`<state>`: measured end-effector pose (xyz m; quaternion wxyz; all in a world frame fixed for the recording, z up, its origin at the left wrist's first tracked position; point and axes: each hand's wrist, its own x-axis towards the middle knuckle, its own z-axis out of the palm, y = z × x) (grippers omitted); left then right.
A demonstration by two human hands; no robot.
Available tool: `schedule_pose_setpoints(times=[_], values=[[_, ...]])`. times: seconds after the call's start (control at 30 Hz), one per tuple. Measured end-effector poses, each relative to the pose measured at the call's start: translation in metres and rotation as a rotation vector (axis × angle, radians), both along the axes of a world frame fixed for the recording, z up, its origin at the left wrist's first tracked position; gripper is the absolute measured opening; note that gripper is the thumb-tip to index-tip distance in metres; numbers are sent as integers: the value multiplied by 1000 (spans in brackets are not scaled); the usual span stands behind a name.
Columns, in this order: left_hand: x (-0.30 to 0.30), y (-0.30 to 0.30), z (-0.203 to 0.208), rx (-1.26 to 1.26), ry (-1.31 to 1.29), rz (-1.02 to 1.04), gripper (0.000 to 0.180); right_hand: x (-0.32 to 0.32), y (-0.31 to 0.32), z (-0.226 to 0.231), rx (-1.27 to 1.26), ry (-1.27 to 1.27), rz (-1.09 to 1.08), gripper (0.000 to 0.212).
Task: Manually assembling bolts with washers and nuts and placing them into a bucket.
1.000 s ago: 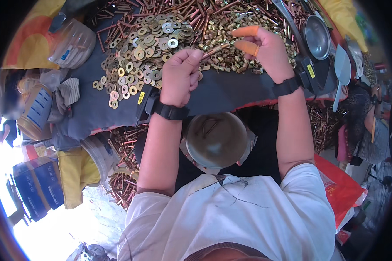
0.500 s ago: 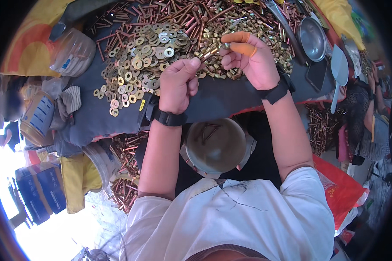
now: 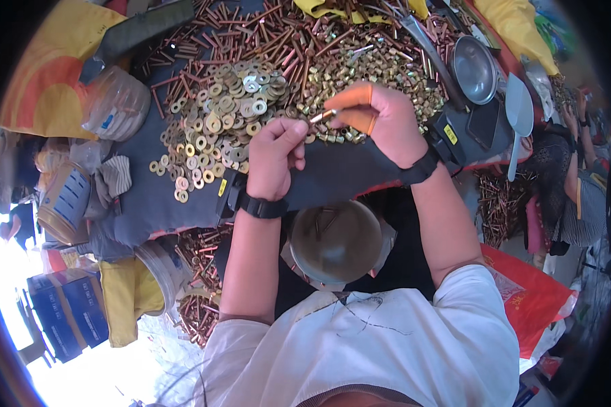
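My left hand (image 3: pixel 273 154) pinches a thin copper-coloured bolt (image 3: pixel 321 117) between thumb and forefinger, its free end slanting up to the right. My right hand (image 3: pixel 385 122), with orange finger covers on thumb and forefinger, closes round that free end; any small part between these fingertips is hidden. Beneath and beyond my hands, a heap of flat washers (image 3: pixel 214 122) lies to the left and a heap of short brass-coloured sleeves (image 3: pixel 394 81) to the right. Long copper-coloured bolts (image 3: pixel 261 34) are strewn behind both heaps.
Below the dark table cover (image 3: pixel 332 166) a pale bucket (image 3: pixel 336 261) holds a few bolts. To the right are a metal ladle (image 3: pixel 474 71), a phone (image 3: pixel 483 124) and a pale scoop (image 3: pixel 519 108). A clear plastic tub (image 3: pixel 119 105) and a jar (image 3: pixel 64 203) stand left.
My right hand has come down and left, from just off the bolt's tip to round it. The small part seen in its fingertips before is now hidden. My left hand keeps its grip.
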<state>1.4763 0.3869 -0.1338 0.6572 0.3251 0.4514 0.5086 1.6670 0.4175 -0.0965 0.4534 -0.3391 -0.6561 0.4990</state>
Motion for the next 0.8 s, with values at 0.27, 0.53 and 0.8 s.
schedule_pose_setpoints(times=[0.27, 0.53, 0.8], values=[[3, -5, 6, -25, 26, -12, 13, 5, -2, 8, -216, -102, -31, 15], [6, 1, 2, -22, -54, -7, 12, 2, -5, 10, 415, -350, -123, 19], [2, -4, 3, 62, -6, -22, 12, -2, -5, -3, -107, -82, -137, 17]])
